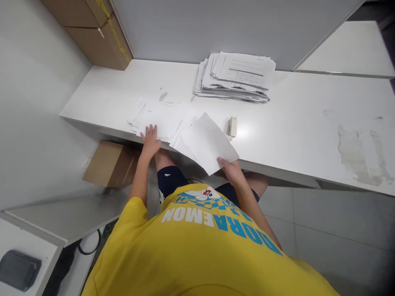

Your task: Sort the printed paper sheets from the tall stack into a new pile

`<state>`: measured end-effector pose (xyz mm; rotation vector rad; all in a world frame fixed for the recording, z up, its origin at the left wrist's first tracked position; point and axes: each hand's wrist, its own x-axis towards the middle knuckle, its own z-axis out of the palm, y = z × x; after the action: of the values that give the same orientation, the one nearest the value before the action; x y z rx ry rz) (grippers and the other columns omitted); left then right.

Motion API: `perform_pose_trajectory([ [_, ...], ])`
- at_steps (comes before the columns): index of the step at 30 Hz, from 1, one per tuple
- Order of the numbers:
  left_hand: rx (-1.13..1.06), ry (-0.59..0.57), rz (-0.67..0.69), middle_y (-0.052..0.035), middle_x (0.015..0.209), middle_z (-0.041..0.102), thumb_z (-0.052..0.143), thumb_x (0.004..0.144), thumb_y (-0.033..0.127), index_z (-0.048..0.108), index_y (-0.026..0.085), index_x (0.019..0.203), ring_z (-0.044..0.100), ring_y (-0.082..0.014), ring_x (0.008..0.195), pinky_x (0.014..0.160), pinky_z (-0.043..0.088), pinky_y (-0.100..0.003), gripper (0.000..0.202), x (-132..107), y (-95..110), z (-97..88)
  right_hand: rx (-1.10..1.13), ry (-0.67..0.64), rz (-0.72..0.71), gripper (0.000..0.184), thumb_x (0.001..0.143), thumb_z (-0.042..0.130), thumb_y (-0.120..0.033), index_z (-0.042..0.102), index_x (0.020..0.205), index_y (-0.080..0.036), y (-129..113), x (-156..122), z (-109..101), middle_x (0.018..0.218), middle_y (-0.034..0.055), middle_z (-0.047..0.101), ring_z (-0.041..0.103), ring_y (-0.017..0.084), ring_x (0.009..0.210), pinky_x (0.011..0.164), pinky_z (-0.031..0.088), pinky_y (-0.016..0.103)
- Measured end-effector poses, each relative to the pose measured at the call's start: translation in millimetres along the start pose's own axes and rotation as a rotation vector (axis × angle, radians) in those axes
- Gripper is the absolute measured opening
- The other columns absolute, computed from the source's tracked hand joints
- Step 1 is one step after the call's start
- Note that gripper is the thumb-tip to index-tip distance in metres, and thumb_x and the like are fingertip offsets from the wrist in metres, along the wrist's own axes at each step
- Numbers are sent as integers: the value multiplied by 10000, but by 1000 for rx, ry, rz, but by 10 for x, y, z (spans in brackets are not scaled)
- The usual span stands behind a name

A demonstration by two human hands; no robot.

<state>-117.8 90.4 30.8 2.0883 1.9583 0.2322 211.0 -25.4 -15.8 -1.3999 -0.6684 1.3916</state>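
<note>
You're mid-handling, it seems: left hand [150, 142] spread on papers [162, 117] at left, right hand [233, 170] pinching a sheet [210, 142]; shifting it calls for steadiness.

White tabletop [293, 123], bearing: one thick stack of printed papers [237, 76], against the grey panel [200, 31]; loose papers [163, 117], overlapping at the front edge, left hand [151, 144] resting on them, fingers spread; one sheet [210, 142], edge pinched in right hand [233, 170]; one small beige item [233, 126], just beside the sheet. Cardboard boxes [105, 47], stacked, far left corner. Another box [103, 162], below.
</note>
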Motion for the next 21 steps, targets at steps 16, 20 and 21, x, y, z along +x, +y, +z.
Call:
perform_pose_trajectory([
  [16,266,-11,362,-68,1624,318,463,840,180,404,191,1509,128,-340,1545,1233,29,-630,672,37,-81,-52,-30,122,6,372,615,728,-471,649,873,-216,-330,207,172,884,38,715,647,246,871,740,526,343],
  [20,262,81,264,-131,1646,241,428,875,180,335,132,1538,87,-358,1547,1228,43,-637,672,72,-83,3,44,145,-34,382,622,719,-459,639,902,-212,-370,151,47,885,40,709,657,248,886,745,534,350],
  [21,263,81,263,-139,1649,227,425,871,185,322,119,1542,79,-362,1547,1226,47,-638,682,64,-59,17,51,139,-24,383,620,721,-449,637,906,-210,-371,145,35,879,40,709,658,249,889,741,534,349],
])
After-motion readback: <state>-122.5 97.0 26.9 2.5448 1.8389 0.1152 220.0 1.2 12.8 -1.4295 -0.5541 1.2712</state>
